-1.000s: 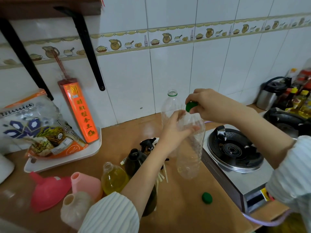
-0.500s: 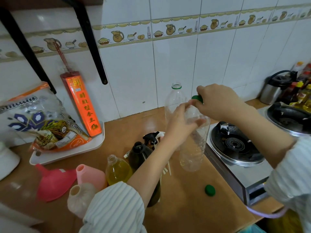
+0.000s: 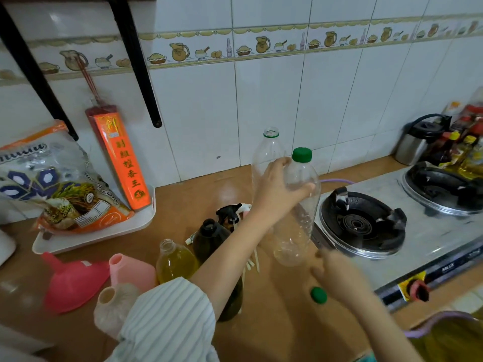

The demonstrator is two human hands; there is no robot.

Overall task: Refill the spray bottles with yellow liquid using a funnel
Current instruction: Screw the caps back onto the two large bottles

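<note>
Now that the green cap (image 3: 302,154) sits on the empty clear bottle (image 3: 298,212), my right hand (image 3: 329,270) has let go of it and dropped low, near the loose green cap (image 3: 318,294) lying on the desk (image 3: 274,322). Half a second ago that hand was up at the bottle's neck, twisting. It is blurred, fingers loosely spread and holding nothing as far as I can see. My left hand (image 3: 277,189) has its fingers wrapped round the upper body of the capped bottle, lifted and tilted just left of the stove (image 3: 366,226). Behind it stands a second clear bottle (image 3: 266,155), mouth open. I judge the loose cap is meant for that one, so we're tidying the spent bottles, not pouring. The things that matter wait nearer and to the left: the small bottle of yellow liquid (image 3: 175,262), the dark bottle (image 3: 211,239) beside it, the black spray head (image 3: 230,212) lying behind, and the pink funnel (image 3: 75,280) on its side.
</note>
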